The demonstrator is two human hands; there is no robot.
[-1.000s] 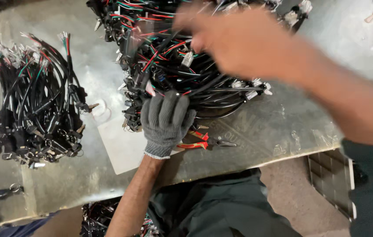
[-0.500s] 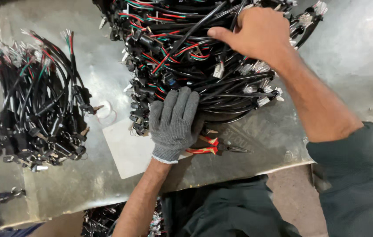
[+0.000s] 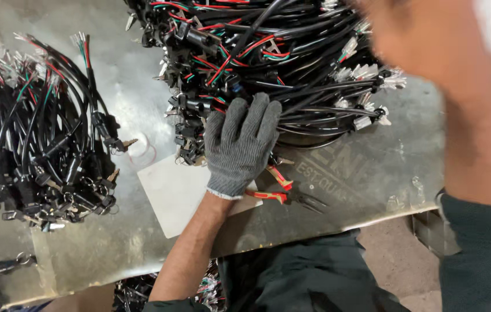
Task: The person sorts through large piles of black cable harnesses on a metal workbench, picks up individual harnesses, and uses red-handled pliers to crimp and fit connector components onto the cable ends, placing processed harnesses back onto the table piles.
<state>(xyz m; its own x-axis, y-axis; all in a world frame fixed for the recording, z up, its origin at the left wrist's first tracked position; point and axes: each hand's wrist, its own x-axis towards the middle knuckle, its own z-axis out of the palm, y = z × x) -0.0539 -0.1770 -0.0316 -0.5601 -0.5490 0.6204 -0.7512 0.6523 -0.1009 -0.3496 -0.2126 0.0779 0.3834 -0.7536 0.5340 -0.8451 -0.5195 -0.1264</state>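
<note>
wire bundle (image 3: 268, 63) under gloved left hand (image 3: 240, 144)

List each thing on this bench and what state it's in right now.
Left hand: gloved, flat on the big wire bundle.
Right hand: bare, blurred, raised over the bundle.
Big wire bundle: coiled, heaped.
Smaller wire bundle: lying apart, untouched.
Pliers: on table, partly under glove.
White sheet: flat.

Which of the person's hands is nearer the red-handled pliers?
Left. The gloved left hand lies partly over the red-handled pliers; the bare right hand is raised up beyond them.
</note>
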